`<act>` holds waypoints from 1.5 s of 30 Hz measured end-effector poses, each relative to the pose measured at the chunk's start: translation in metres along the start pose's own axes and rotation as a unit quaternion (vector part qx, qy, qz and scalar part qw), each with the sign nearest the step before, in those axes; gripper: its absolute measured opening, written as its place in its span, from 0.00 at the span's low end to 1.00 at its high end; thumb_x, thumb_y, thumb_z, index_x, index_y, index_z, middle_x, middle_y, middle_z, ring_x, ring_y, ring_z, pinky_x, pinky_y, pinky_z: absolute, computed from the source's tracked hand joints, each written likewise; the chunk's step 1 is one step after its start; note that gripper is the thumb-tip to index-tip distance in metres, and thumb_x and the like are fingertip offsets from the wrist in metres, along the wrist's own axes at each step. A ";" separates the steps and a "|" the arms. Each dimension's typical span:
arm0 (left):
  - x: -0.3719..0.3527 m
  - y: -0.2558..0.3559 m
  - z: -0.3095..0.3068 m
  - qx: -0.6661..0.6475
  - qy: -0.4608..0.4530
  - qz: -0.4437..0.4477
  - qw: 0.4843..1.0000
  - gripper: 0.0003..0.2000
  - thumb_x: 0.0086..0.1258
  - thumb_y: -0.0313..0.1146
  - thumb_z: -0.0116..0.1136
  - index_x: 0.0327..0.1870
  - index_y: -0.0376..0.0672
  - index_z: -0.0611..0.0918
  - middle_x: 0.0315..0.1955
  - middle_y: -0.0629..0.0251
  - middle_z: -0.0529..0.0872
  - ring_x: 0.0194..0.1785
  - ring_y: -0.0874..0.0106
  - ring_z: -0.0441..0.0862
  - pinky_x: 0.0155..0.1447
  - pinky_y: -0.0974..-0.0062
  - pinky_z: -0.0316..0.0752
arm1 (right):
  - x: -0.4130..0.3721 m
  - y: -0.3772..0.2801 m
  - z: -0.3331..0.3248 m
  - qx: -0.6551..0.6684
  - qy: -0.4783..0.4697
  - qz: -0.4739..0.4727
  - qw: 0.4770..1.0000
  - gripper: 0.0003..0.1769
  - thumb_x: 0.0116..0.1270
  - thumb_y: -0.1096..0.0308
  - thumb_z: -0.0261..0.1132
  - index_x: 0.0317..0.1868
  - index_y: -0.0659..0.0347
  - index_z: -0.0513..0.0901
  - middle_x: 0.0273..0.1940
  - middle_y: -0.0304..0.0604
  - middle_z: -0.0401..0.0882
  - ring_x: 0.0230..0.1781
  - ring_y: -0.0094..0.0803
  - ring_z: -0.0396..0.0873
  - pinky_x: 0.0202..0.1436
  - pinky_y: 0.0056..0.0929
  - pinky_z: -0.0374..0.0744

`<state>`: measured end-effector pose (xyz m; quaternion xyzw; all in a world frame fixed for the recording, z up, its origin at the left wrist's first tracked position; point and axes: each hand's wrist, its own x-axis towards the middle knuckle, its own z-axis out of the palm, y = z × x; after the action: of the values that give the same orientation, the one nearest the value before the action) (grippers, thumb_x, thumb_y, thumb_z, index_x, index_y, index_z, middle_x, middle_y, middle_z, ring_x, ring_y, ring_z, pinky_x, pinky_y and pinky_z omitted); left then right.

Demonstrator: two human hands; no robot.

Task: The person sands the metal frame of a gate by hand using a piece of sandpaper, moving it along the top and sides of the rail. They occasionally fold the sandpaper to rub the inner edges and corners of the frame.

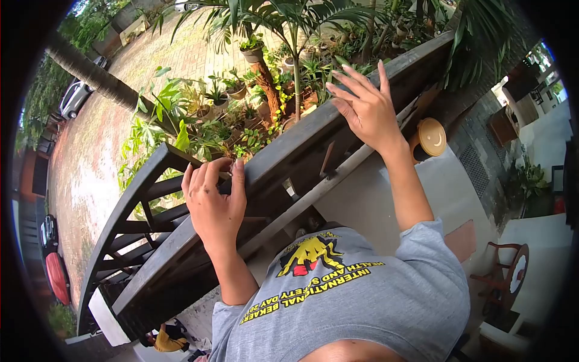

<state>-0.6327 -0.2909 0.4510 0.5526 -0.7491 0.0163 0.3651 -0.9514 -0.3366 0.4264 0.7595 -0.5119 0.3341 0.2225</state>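
Note:
My left hand (214,196) is over the dark railing (289,145), near the corner where the slatted frame (148,193) meets it. Its fingers are curled and the index finger bends toward the thumb; what is between them, if anything, is too small to make out. My right hand (368,111) is raised over the same railing farther to the right, its fingers spread apart and nothing held. Just beyond its fingertips a green leaf (342,61) shows among the plants.
Past the railing stand potted plants (236,90), a palm stem (296,78) and a brown stump (267,81). A leaning trunk (99,78) crosses the paved yard (157,60). Right of me are a round tan lid (432,137) and a wooden chair (503,271).

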 end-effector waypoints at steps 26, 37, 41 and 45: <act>-0.004 -0.016 -0.005 -0.030 -0.089 0.003 0.996 0.17 0.76 0.47 0.62 0.45 0.39 0.86 0.32 0.53 0.90 0.39 0.52 0.88 0.61 0.52 0.78 | -0.005 -0.121 -0.012 -0.018 -0.182 -0.019 0.983 0.45 0.75 0.30 0.52 0.78 0.57 0.69 0.79 0.42 0.67 0.81 0.51 0.59 0.83 0.64 0.51; -0.008 -0.014 -0.009 0.080 -0.140 0.021 0.987 0.28 0.80 0.59 0.48 0.40 0.38 0.87 0.27 0.48 0.89 0.33 0.51 0.89 0.38 0.55 0.82 | -0.013 -0.082 0.010 0.008 -0.107 0.009 0.994 0.36 0.82 0.39 0.48 0.71 0.61 0.78 0.72 0.45 0.77 0.78 0.42 0.67 0.83 0.50 0.57; -0.012 -0.019 -0.005 0.074 -0.085 0.049 0.992 0.30 0.80 0.60 0.48 0.34 0.41 0.89 0.24 0.48 0.88 0.32 0.50 0.89 0.38 0.55 0.83 | -0.012 -0.092 0.008 0.061 -0.122 -0.040 0.990 0.32 0.83 0.42 0.49 0.72 0.54 0.77 0.73 0.44 0.76 0.77 0.44 0.68 0.83 0.49 0.57; -0.009 -0.018 -0.008 0.043 -0.119 0.009 0.992 0.33 0.80 0.61 0.46 0.36 0.39 0.91 0.26 0.44 0.88 0.35 0.46 0.88 0.43 0.51 0.82 | -0.008 -0.037 0.015 0.088 -0.106 0.056 0.989 0.35 0.85 0.41 0.40 0.69 0.54 0.81 0.69 0.45 0.79 0.76 0.44 0.70 0.83 0.47 0.57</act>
<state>-0.6116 -0.2874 0.4453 0.5590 -0.7907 -0.0136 0.2492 -0.9151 -0.3281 0.4105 0.7774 -0.5429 0.3075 0.0801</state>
